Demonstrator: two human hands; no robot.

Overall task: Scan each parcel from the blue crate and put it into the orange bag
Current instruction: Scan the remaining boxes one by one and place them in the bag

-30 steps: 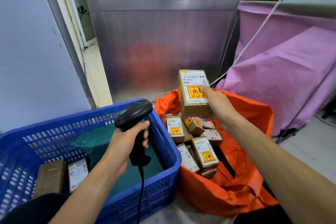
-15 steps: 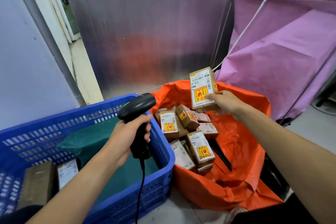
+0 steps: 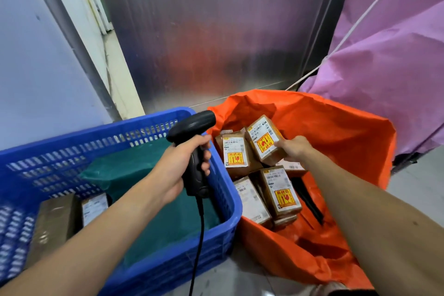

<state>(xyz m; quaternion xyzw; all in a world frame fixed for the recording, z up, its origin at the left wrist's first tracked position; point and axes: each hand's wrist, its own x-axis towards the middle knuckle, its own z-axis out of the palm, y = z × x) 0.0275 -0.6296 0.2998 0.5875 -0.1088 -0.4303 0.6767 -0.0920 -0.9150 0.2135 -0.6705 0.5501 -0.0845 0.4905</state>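
My left hand (image 3: 179,166) grips a black corded barcode scanner (image 3: 194,149) over the right side of the blue crate (image 3: 144,125). My right hand (image 3: 294,149) holds a brown parcel (image 3: 263,140) with a white label and a yellow-red sticker, tilted, low inside the orange bag (image 3: 336,132) and resting against other parcels. Several similar parcels (image 3: 280,190) lie piled in the bag. In the crate lie a green mailer bag (image 3: 134,170), a brown box (image 3: 54,221) and a small labelled parcel (image 3: 95,206).
A metal door panel (image 3: 216,31) stands behind the crate and bag. Purple fabric covers (image 3: 384,60) hang at the right, with a white cord (image 3: 355,24) across them. A pale wall (image 3: 31,55) is on the left. The scanner cable (image 3: 198,243) hangs over the crate's front.
My right hand has lowered the parcel from above the bag down onto the pile inside it. The left hand with the scanner has stayed over the crate. The view has tilted down.
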